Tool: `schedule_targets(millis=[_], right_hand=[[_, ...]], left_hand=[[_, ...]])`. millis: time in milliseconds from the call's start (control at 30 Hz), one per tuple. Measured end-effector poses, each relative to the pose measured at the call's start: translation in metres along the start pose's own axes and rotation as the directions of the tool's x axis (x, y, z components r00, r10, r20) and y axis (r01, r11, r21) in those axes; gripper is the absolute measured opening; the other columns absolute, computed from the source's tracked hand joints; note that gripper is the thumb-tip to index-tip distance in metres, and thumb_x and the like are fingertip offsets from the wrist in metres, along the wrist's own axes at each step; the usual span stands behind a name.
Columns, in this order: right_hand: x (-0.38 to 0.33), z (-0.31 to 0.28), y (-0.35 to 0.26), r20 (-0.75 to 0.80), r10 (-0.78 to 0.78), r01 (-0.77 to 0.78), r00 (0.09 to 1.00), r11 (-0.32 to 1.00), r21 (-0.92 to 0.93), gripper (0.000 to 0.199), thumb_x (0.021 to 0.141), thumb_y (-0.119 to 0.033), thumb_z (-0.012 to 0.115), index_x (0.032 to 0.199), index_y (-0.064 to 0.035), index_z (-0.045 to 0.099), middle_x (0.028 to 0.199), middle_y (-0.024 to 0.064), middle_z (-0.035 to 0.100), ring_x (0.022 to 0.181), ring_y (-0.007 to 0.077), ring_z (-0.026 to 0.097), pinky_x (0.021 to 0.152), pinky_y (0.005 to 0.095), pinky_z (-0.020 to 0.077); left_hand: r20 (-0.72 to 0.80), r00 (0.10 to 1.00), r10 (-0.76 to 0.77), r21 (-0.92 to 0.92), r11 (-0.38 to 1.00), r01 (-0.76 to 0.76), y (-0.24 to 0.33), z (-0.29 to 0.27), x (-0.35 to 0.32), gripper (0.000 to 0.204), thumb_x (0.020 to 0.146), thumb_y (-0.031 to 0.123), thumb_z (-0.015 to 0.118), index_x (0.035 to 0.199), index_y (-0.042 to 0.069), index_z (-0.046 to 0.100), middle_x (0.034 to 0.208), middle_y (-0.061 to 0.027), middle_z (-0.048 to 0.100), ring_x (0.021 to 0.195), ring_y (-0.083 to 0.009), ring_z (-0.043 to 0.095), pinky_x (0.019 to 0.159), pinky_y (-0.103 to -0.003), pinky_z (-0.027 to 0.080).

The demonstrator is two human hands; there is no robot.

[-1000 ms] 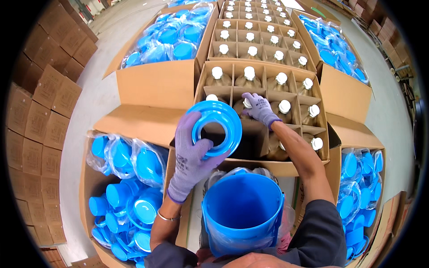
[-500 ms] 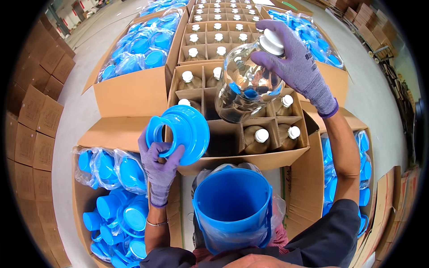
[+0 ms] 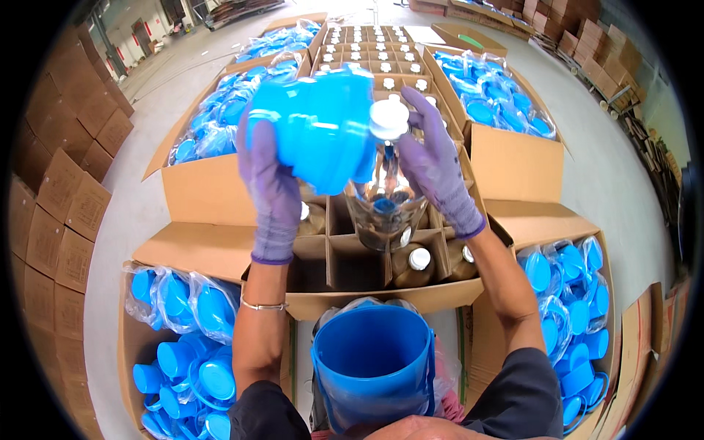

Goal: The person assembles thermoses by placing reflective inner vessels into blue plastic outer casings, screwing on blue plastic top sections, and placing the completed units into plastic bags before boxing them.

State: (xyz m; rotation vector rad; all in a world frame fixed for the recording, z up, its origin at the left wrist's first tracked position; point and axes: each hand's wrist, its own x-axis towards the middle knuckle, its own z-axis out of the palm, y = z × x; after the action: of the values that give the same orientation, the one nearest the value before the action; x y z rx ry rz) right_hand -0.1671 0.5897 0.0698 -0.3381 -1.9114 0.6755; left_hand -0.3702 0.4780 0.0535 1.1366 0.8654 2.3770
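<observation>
My left hand (image 3: 270, 183), in a purple knit glove, grips a blue plastic collar (image 3: 315, 136) with a wide flange, raised over the carton and smeared by motion. Close beside it, my right hand (image 3: 436, 165), gloved alike, holds a shiny clear bottle (image 3: 387, 209) near its white cap (image 3: 389, 119). The bottle is upright above a divided carton (image 3: 381, 299), its base by the cardboard dividers. Other capped bottles (image 3: 416, 265) stand in the compartments. The collar's flange overlaps the bottle's side in view; whether they touch, I cannot tell.
A blue bucket (image 3: 370, 396) stands in front of my body. Open cartons at left and right hold blue plastic parts (image 3: 213, 374), some in clear bags (image 3: 572, 293). More divided cartons of bottles (image 3: 367, 55) line up ahead. Stacked brown boxes (image 3: 66, 198) stand at far left.
My left hand has lifted the collar up and turned it toward the bottle. My right hand has brought the bottle left and lower, from tilted to upright. The view has tipped up.
</observation>
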Motion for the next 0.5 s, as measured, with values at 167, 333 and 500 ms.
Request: schedule_targets(millis=[167, 333, 500], right_hand=[[-0.011, -0.001, 0.020, -0.149, 0.254, -0.200, 0.956, 0.931, 0.305, 0.065, 0.103, -0.051, 0.032, 0.141, 0.0013, 0.041, 0.136, 0.0185, 0.053, 0.125, 0.0266, 0.053, 0.108, 0.0388, 0.0424], [-0.016, -0.004, 0.026, -0.118, 0.474, -0.265, 0.872, 0.662, 0.701, 0.074, 0.103, -0.059, 0.030, 0.145, 0.0016, 0.037, 0.140, 0.0174, 0.050, 0.129, 0.0256, 0.050, 0.110, 0.0391, 0.0411], [-0.030, -0.012, 0.035, -0.035, 0.264, -0.234, 0.964, 0.902, 0.362, 0.065, 0.105, -0.051, 0.033, 0.144, 0.0001, 0.041, 0.138, 0.0178, 0.052, 0.130, 0.0258, 0.050, 0.111, 0.0379, 0.0385]], left_hand=[[0.191, 0.979, -0.074, 0.292, 0.956, 0.015, 0.017, 0.061, -0.001, 0.084, 0.079, 0.030, 0.081, 0.145, 0.004, 0.038, 0.136, -0.0149, 0.049, 0.122, -0.0244, 0.054, 0.100, -0.037, 0.049], [0.390, 0.915, -0.103, 0.465, 0.880, -0.099, 0.001, 0.065, -0.007, 0.088, 0.074, 0.028, 0.085, 0.145, 0.004, 0.038, 0.135, -0.0178, 0.049, 0.125, -0.0291, 0.053, 0.101, -0.041, 0.048], [0.443, 0.897, -0.012, 0.632, 0.713, -0.303, 0.004, 0.066, -0.012, 0.094, 0.070, 0.035, 0.086, 0.144, 0.001, 0.038, 0.132, -0.0200, 0.050, 0.120, -0.0331, 0.055, 0.099, -0.045, 0.047]])
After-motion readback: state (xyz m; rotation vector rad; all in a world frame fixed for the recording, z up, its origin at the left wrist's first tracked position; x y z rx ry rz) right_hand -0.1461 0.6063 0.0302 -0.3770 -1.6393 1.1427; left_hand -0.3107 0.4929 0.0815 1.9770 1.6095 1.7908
